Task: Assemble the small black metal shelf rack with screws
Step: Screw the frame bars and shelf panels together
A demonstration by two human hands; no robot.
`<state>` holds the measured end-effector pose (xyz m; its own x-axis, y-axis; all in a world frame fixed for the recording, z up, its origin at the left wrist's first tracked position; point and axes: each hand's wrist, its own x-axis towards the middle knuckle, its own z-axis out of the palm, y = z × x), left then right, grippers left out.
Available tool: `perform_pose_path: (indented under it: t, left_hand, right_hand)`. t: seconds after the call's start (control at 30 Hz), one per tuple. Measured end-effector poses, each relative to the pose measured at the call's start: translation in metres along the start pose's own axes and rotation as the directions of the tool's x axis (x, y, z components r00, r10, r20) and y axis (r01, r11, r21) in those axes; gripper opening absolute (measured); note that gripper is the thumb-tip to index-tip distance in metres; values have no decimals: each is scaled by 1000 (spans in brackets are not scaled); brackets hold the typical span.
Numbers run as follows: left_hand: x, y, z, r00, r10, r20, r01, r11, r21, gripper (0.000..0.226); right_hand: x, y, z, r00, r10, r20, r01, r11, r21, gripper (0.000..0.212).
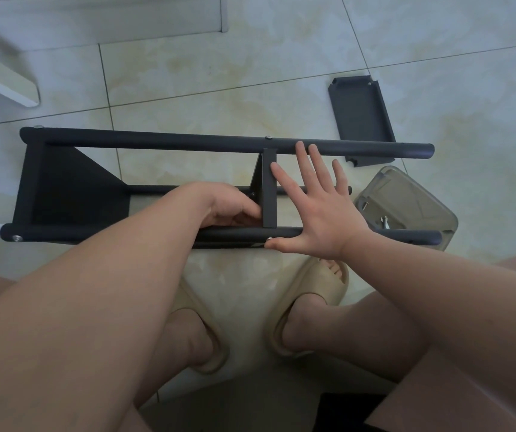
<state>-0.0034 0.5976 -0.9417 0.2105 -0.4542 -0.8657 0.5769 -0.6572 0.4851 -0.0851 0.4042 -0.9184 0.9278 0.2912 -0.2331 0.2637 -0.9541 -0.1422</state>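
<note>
The black metal rack (163, 141) lies on its side on the tiled floor (219, 73), poles running left to right, just beyond the person's feet in beige slippers (313, 294). Everything below is placed from its middle shelf plate (268, 194), which stands on edge between the far pole (375, 148) and the near pole (406, 236).

The left hand (225, 210) sits hard against the left face of that plate, inside the frame. Its fingers are curled in toward the plate's lower part, the thumb lying along the plate's edge. Whether they pinch anything cannot be told, as the fingertips are hidden.

The right hand (319, 219) is just to the right of the plate, palm down over the frame. Its fingers are straight and spread wide, holding nothing. The longest fingers reach the far pole, and the thumb tip touches the near pole beside a silver screw head (270, 239) directly below the plate.

Far to the left of the plate, an end shelf plate (73, 188) is fixed between the poles, with screw heads showing at both of its corners.

Up and to the right of the plate, beyond the far pole, a loose shelf plate (361, 120) lies flat on the tiles. To the right of the plate, past the right hand, a clear plastic container (422, 198) rests on the floor partly behind the near pole – a few small metal pieces (384, 221) lie inside it
</note>
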Motion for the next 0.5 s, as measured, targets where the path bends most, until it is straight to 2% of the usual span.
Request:
perform_pose_path:
  t: [0.13,0.4,0.5]
  left_hand:
    - [1,0,0,999,4,-33,-2,999,53,11]
    - [-3,-1,-3,997,-20,77,22,999,-30,24]
    - [-1,-1,-1,1000,0,24,0,1000,-13,19]
  right_hand:
    - [0,0,0,1000,3,-2,-3,1000,-1,119]
    - [0,0,0,1000,1,-6,-1,1000,-2,120]
    - [0,0,0,1000,-4,-12,4,1000,2,119]
